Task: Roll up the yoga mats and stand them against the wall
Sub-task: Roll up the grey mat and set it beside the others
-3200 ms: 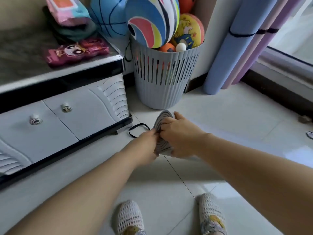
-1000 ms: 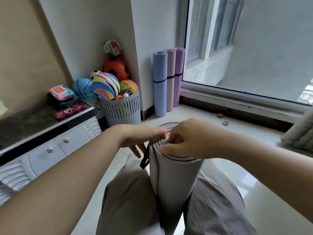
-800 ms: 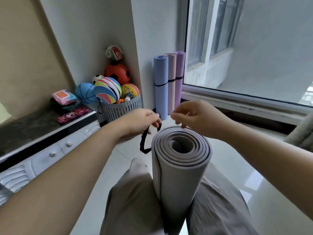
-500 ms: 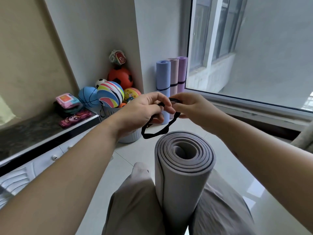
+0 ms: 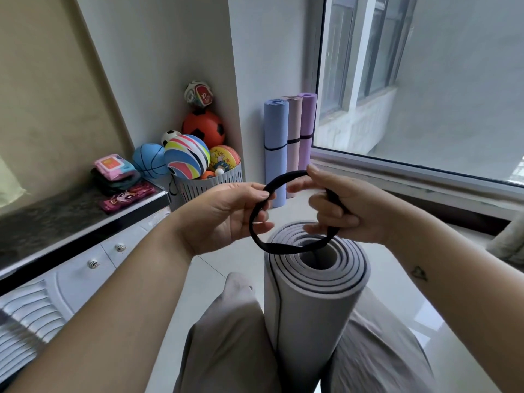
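A rolled grey yoga mat [image 5: 312,302] stands upright between my knees, its spiral end facing up. Just above that end, both hands hold a black elastic band [image 5: 279,246] stretched into a loop. My left hand [image 5: 226,217] pinches the loop's left side. My right hand [image 5: 343,208] has fingers hooked through its right side. Three rolled mats stand against the far wall by the window: blue [image 5: 275,154], pink [image 5: 293,129] and purple [image 5: 307,129], each with a black band round its middle.
A grey slatted basket [image 5: 209,184] heaped with balls stands in the corner, left of the mats. A low white cabinet [image 5: 85,268] with a dark top runs along the left wall. A window sill [image 5: 411,180] borders the right. White tiled floor [image 5: 226,259] lies ahead.
The mat went from lying on the floor to standing between my knees. My hands left the mat's top, lifted the black band and pulled it open into a wide loop.
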